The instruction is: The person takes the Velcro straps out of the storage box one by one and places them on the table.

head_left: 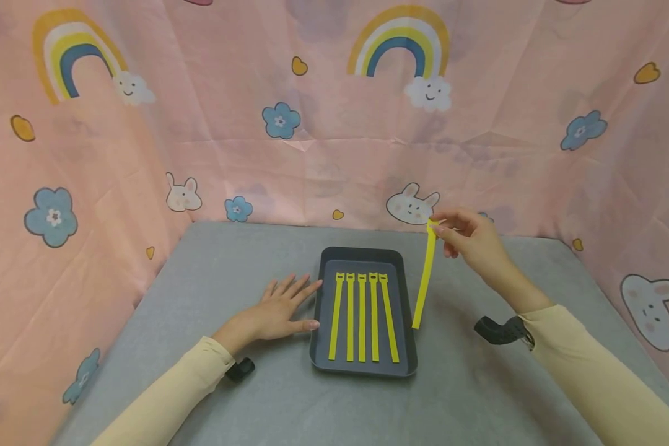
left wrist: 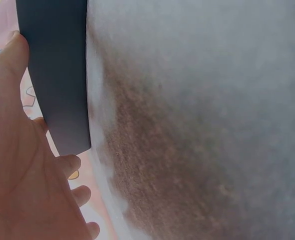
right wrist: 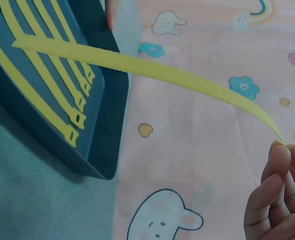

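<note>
My right hand point(head_left: 471, 238) pinches a yellow hook-and-loop cable tie point(head_left: 425, 279) by its top end. The tie hangs down beside the right rim of a dark grey tray point(head_left: 359, 368). Inside the tray several more yellow cable ties point(head_left: 362, 319) lie in a row, slotted heads toward the far side. My left hand point(head_left: 279, 310) has its fingers spread, with thumb and forefinger touching the tray's left edge. In the right wrist view the held tie point(right wrist: 162, 74) bends in an arc from the fingertips point(right wrist: 280, 155). The left wrist view shows the tray's outer wall point(left wrist: 60, 75) against the hand.
The tray stands on a grey table point(head_left: 245, 396). A pink curtain point(head_left: 334, 161) with rainbows, flowers and rabbits closes off the back and both sides. Black wrist mounts point(head_left: 498, 330) sit beneath the cream sleeves point(head_left: 591, 371).
</note>
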`<state>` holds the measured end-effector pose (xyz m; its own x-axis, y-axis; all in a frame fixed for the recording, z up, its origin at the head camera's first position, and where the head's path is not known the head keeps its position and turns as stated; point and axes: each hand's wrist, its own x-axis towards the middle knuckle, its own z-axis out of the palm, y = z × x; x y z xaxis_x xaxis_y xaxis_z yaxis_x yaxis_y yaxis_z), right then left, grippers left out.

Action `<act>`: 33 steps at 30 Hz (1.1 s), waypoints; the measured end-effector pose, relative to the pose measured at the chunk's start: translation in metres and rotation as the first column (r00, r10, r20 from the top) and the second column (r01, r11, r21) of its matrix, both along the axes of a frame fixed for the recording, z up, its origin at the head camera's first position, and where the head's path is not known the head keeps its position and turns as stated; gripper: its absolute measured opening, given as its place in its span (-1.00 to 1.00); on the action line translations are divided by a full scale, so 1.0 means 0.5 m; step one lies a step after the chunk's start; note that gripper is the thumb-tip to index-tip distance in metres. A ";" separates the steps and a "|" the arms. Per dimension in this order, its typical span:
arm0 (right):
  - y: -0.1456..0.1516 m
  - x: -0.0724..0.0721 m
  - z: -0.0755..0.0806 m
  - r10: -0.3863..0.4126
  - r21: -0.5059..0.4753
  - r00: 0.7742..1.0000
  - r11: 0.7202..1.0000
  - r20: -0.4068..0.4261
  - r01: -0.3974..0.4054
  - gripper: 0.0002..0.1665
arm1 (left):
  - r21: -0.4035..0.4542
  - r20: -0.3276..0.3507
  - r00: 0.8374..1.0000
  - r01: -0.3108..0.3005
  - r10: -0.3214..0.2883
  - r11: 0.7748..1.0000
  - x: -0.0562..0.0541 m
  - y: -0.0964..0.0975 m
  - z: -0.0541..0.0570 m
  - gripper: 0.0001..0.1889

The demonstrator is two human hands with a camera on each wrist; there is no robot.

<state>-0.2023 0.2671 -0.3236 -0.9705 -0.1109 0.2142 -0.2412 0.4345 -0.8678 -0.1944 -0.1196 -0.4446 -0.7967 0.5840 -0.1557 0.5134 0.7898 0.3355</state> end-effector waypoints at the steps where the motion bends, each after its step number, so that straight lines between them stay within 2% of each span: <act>1: 0.003 0.001 -0.002 0.007 0.000 1.000 1.000 -0.002 -0.007 -0.66 | 0.002 0.001 1.000 -0.002 0.002 1.000 0.000 0.000 0.000 -0.11; 10: 0.017 0.009 -0.014 0.011 0.027 0.998 1.000 0.065 -0.013 -0.60 | -0.016 0.010 1.000 -0.012 0.012 1.000 -0.003 0.004 -0.006 -0.10; 15: 0.023 0.007 -0.025 0.017 0.031 0.996 0.999 0.085 -0.020 -0.58 | -0.016 -0.001 1.000 -0.002 0.002 1.000 -0.003 0.003 -0.001 -0.10; 25: 0.031 -0.007 -0.063 -0.011 0.089 0.989 0.996 0.151 -0.003 -0.58 | -0.024 -0.006 1.000 0.005 -0.005 1.000 -0.005 0.001 -0.002 -0.10; 33: 0.035 -0.010 -0.100 0.027 0.113 0.982 0.992 0.187 -0.049 -0.60 | -0.025 -0.002 1.000 -0.008 0.008 1.000 -0.002 0.004 -0.003 -0.11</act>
